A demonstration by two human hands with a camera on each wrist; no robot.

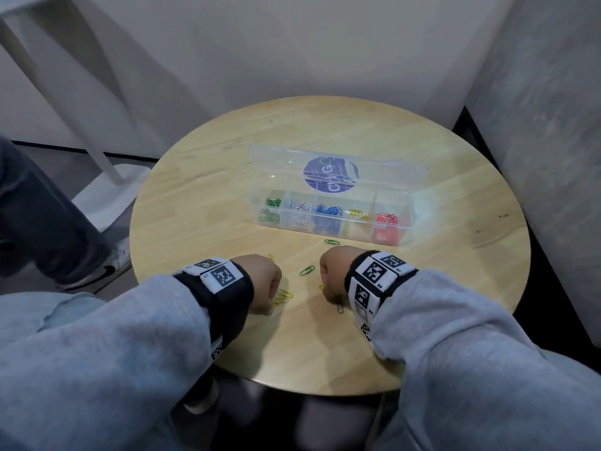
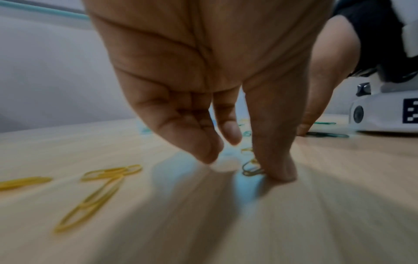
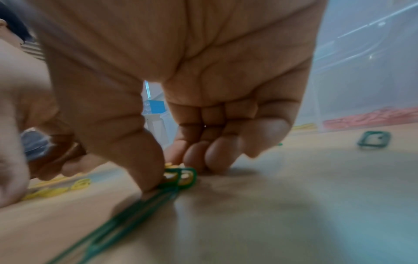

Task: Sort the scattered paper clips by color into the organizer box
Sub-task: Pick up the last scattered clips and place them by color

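The clear organizer box point(image 1: 328, 219) stands open mid-table, with green, white, blue, yellow and red clips in separate compartments. Both hands are down on the wooden table point(image 1: 455, 196) in front of it. My left hand point(image 1: 270, 288) points its fingers down among several yellow clips point(image 1: 282, 297); in the left wrist view its thumb point(image 2: 280, 169) touches a yellow clip point(image 2: 252, 169), with the fingertips point(image 2: 205, 153) a small gap away. My right hand point(image 3: 176, 171) pinches a green clip point(image 3: 183, 178) against the table between thumb point(image 3: 147, 175) and curled fingers point(image 3: 199, 159).
Loose green clips lie between the hands point(image 1: 307, 270), near the box front point(image 1: 331, 241) and by the right wrist point(image 1: 340, 308). More yellow clips point(image 2: 99, 196) lie left of my left hand. A wall stands close on the right, and a seated person's leg and shoe point(image 1: 107, 268) are at the left.
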